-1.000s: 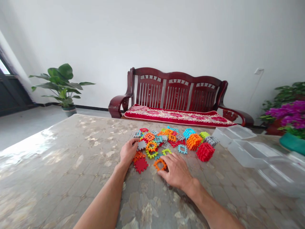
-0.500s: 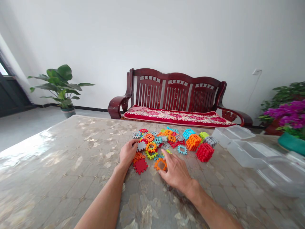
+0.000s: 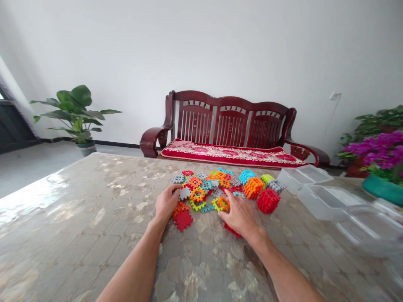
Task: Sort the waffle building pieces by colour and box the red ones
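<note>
A heap of interlocking plastic building tiles (image 3: 194,181) in orange, red, green, blue and grey lies on the table before me. My left hand (image 3: 166,204) rests at the heap's left edge, fingers loosely bent and apart beside a grey tile (image 3: 184,193). Just below it lies a solid red tile (image 3: 183,220). On the right, my right hand (image 3: 241,214) hovers low with thumb and index finger spread. Near those fingertips an orange ring-shaped tile (image 3: 223,204) overlaps a green tile (image 3: 217,204). Another red tile (image 3: 232,230) is partly hidden under this hand.
Sorted stacks stand right of the heap: blue (image 3: 247,176), orange (image 3: 253,188), red (image 3: 268,201) and grey (image 3: 277,186). Clear plastic boxes (image 3: 330,202) sit farther right, near purple flowers (image 3: 378,147). A wooden bench (image 3: 217,121) is behind the table.
My right hand has moved slightly right and away from me. The orange ring tile has shifted up and right onto the green one. More of the red tile beneath the hand shows. My left hand stays put.
</note>
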A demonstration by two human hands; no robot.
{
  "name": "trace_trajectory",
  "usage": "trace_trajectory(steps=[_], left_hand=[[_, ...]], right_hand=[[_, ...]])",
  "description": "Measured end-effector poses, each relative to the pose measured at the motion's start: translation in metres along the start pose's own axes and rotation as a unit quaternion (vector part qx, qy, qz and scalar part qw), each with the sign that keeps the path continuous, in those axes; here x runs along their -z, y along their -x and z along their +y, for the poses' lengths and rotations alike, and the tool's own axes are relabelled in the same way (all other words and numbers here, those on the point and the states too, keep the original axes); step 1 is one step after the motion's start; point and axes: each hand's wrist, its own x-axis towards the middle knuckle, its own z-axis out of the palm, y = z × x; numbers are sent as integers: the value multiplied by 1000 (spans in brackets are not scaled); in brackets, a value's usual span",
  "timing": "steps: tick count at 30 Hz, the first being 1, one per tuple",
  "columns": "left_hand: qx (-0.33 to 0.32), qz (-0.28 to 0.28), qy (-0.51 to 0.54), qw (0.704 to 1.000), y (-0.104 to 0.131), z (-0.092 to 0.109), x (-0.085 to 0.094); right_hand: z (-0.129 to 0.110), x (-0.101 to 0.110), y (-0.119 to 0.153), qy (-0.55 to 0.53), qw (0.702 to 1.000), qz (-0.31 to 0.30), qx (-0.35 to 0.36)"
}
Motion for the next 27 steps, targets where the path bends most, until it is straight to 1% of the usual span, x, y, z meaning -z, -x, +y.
trace_trajectory(steps=[8,15,23,25,27], left_hand=[[-4,11,4,1000,1,0,0],[-4,10,-7,1000,3,4,3],[-13,13,-2,1000,2,2,1],[-9,9,-6,1000,1,1,1],[-6,6,-10,1000,1,1,1]], right_hand=[[5,3,-2,3,999,-5,-32],[10,-1,-4,-1,1000,-1,-22],[13,-2,-7,-59,996,-12,-63],[16,2,-9,-76,995,3,-71],[21,10,-14,-85,992,37,-89]])
